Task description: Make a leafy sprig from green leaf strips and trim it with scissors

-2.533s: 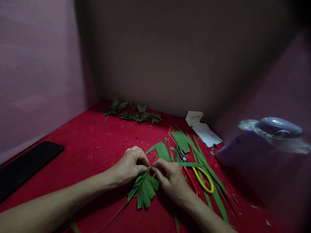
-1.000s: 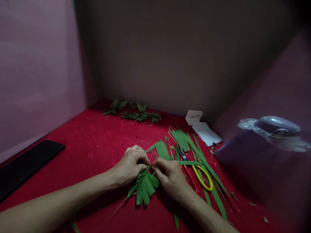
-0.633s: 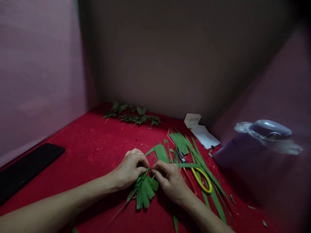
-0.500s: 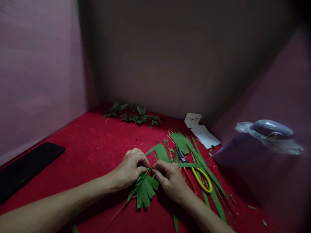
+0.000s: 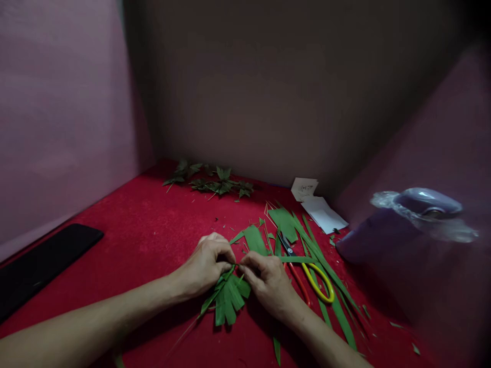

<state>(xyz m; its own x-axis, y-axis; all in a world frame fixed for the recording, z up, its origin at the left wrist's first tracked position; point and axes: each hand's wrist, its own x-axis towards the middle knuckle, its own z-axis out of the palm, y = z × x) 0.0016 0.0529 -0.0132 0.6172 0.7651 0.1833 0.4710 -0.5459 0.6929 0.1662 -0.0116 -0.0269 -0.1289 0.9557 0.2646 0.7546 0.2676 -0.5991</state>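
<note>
My left hand [image 5: 210,259] pinches the top of a bundle of cut green leaf strips [image 5: 230,296], which fans out downward over the red cloth. Close beside it, fingertips almost meeting, my right hand [image 5: 266,281] is closed in a pinch on a thin leaf strip at the bundle's top; the exact grip is partly hidden by the fingers. Scissors [image 5: 324,283] with one yellow and one red handle lie just right of my right hand, a leaf strip across them. Long green leaves [image 5: 312,245] and a wide cut leaf piece [image 5: 255,240] lie around the scissors.
On the red cloth [image 5: 153,220], leafy sprigs [image 5: 220,184] lie at the back. White paper pieces [image 5: 324,214] sit at the back right, near a purple object with clear plastic wrap [image 5: 418,214]. A black flat object [image 5: 49,260] lies left. Walls stand around.
Almost nothing differs. Both hands keep their pinch at the bundle's top, and the fanned strips have lifted very slightly.
</note>
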